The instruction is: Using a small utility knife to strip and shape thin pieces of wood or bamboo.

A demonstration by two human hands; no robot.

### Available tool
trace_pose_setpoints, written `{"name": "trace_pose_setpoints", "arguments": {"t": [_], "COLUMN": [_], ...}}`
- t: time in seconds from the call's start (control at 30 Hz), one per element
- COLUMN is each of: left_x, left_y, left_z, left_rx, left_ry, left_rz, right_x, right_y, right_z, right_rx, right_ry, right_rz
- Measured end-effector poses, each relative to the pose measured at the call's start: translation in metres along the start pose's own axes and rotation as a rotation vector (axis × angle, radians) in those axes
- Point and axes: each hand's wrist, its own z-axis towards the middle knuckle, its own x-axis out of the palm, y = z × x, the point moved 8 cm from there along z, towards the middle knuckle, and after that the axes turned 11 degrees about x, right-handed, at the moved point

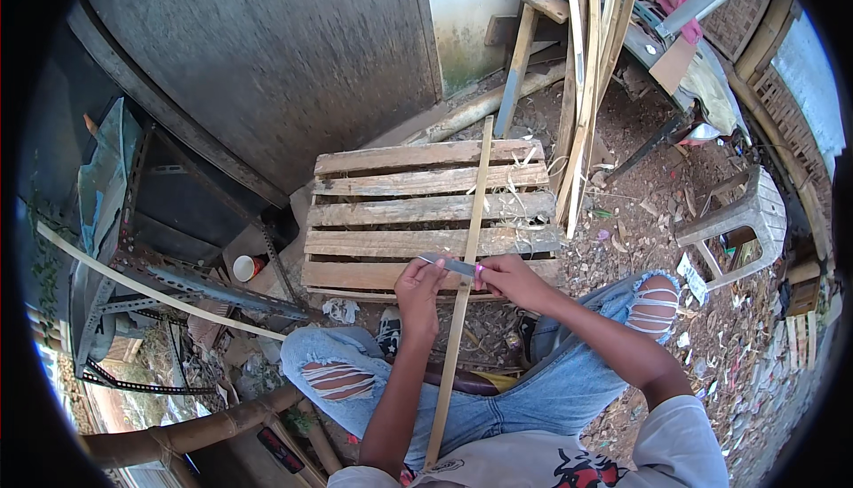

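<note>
A long, pale bamboo strip [475, 213] slants from my lap up across a slatted wooden pallet. A short grey blade, seemingly a knife [459, 266], lies crosswise over the strip. My left hand [419, 282] is closed, pinching the blade's left end between thumb and fingers. On the other side, my right hand [514, 277] closes around the knife's right end, where a bit of pink shows; the handle is mostly hidden by the fingers. Neither hand is seen gripping the strip itself, whose lower end reaches my shirt.
The slatted pallet [431, 213] lies before me, with curled shavings at its right. Long strips [586, 88] lean upright behind it. A plastic stool [742, 226] lies tipped over at right. At left are a metal frame [222, 291], a cup [247, 267] and a long strip [160, 284].
</note>
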Motion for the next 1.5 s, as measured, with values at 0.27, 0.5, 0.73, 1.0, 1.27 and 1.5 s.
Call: {"name": "trace_pose_setpoints", "arguments": {"t": [0.27,0.5,0.73,1.0,1.27,1.5], "left_x": [-0.007,-0.007,-0.021,-0.029,-0.026,-0.024], "left_y": [-0.021,0.049,0.061,0.074,0.071,0.075], "left_z": [0.001,-0.039,-0.055,-0.069,-0.073,-0.078], "left_rx": [0.100,-0.048,-0.533,-0.504,-0.429,-0.446], "left_ry": [0.090,0.627,0.315,0.282,0.260,0.244], "left_rz": [0.706,1.307,0.331,0.387,0.363,0.369], "right_x": [-0.031,-0.060,-0.044,0.017,0.058,0.063], "right_y": [0.000,-0.001,0.005,-0.067,-0.080,-0.083], "right_z": [0.005,0.015,0.007,0.017,0.006,0.009], "right_rx": [0.060,-0.096,-0.054,0.083,0.041,-0.030], "right_ry": [-0.147,-0.368,-0.179,-0.076,0.121,0.085], "right_rz": [0.118,0.060,0.107,-0.619,-0.794,-0.842]}}
